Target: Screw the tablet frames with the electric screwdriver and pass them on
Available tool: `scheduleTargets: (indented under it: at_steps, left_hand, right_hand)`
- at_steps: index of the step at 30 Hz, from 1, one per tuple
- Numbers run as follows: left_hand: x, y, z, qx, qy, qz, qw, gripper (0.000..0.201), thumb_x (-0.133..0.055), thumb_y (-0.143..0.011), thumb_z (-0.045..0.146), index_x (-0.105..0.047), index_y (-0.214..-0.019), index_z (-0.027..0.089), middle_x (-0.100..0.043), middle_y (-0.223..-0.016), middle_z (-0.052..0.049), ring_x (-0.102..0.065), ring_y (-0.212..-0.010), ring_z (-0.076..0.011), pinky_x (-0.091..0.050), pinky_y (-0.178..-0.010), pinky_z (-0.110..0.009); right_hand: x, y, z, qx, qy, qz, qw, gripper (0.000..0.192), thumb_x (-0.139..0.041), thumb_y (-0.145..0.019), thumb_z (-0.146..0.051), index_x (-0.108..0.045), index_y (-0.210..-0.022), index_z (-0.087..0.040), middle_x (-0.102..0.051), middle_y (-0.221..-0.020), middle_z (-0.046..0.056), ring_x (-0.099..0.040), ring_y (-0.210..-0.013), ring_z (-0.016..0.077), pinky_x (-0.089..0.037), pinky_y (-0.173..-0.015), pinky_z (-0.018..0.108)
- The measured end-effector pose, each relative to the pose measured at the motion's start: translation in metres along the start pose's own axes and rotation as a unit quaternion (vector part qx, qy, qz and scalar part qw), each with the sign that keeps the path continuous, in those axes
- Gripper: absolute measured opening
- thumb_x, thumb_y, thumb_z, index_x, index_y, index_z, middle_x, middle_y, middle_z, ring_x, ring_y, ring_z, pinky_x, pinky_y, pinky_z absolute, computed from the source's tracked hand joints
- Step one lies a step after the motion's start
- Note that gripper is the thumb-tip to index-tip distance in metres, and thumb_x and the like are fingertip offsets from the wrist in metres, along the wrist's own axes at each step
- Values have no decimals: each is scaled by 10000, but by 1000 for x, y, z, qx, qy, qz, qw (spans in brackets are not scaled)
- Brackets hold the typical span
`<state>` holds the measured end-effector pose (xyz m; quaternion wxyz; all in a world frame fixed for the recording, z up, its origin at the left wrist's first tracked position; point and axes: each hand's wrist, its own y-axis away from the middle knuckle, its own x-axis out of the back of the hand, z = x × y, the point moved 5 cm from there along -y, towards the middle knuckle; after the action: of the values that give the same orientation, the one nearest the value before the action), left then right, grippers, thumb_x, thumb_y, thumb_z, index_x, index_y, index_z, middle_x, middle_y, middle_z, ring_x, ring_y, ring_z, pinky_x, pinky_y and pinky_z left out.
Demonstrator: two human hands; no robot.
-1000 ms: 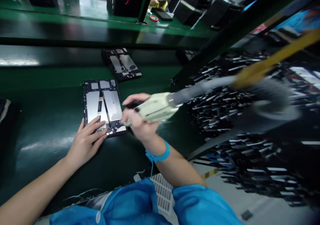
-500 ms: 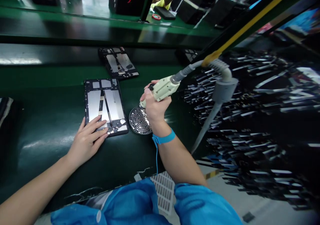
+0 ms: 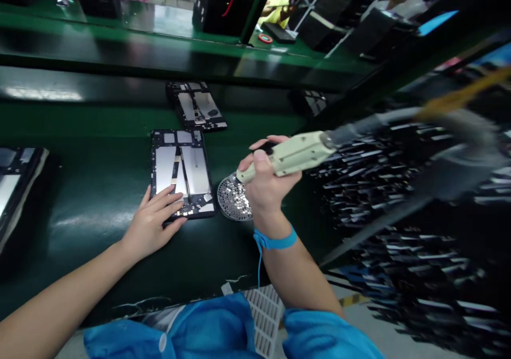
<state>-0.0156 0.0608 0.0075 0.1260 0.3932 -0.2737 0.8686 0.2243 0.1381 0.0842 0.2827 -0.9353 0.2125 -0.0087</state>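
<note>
My right hand (image 3: 267, 186) is wrapped round a pale green electric screwdriver (image 3: 301, 154), tilted with its cable end up to the right. Its nose points down at the far rim of a round perforated dish (image 3: 233, 197) full of small shiny pieces, probably screws. Whether the bit touches them I cannot tell. To the left of the dish lies an opened tablet (image 3: 199, 170), its silver inner plates and flat cables showing. My left hand (image 3: 154, 223) rests on the tablet's near left corner, fingers spread flat. A blue band (image 3: 279, 239) circles my right wrist.
Another opened tablet (image 3: 202, 106) lies behind, and a third (image 3: 315, 102) farther right. At the left edge is one more tablet part (image 3: 16, 189). Dense racks of dark pieces (image 3: 399, 199) stand on the right. A blurred cable (image 3: 371, 125) runs from the screwdriver. People sit across the bench.
The view has swung left, so the bench things appear farther right. The screwdriver leans over more, its cable end having moved right with the hanging cable. My left hand stays on the tablet.
</note>
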Motion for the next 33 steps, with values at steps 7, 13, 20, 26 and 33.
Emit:
scheduleTargets:
  at_steps: [7,13,20,26,33]
  left_hand:
    - [-1,-1,-1,-5,22,3,1000,413,-707,-940,306,-637,-1339,225,-688,-1357,-111,-523,-1415,-321,-216,-1245,-656]
    - [-1,-2,-1,-11,24,7,1000,394,-716,-932,312,-650,-1309,220,-687,-1359,-115,-532,-1406,-322,-215,-1245,-647]
    - [0,-3,0,-18,20,17,1000,324,-687,-943,282,-663,-1259,212,-696,-1344,-109,-540,-1401,-309,-236,-1239,-644]
    - [0,-3,0,-12,23,8,1000,348,-671,-946,261,-654,-1291,218,-663,-1395,-121,-523,-1416,-308,-235,-1244,-638]
    - [2,-4,0,-10,-31,21,999,310,-684,-932,281,-690,-1239,236,-655,-1316,-134,-569,-1312,-329,-411,-1130,-599]
  right_hand:
    - [-59,57,-35,-66,-107,-176,976,259,-650,-899,-279,-531,-1128,-285,-620,-983,-15,-606,-521,74,-540,-486,254]
    - [-67,73,-27,-104,-80,-201,971,375,-666,-873,-266,-538,-1225,-247,-658,-973,14,-608,-563,97,-579,-564,304]
    - [-69,77,-27,-99,-99,-214,967,267,-673,-879,-299,-575,-1121,-247,-650,-1004,35,-696,-795,172,-633,-725,381]
    - [-67,80,-22,-110,-83,-211,968,312,-711,-856,-295,-589,-1138,-245,-641,-1031,45,-695,-837,187,-631,-745,386]
    - [-67,89,-18,-109,-91,-223,965,332,-714,-844,-228,-588,-1149,-265,-642,-948,13,-665,-731,157,-609,-672,342]
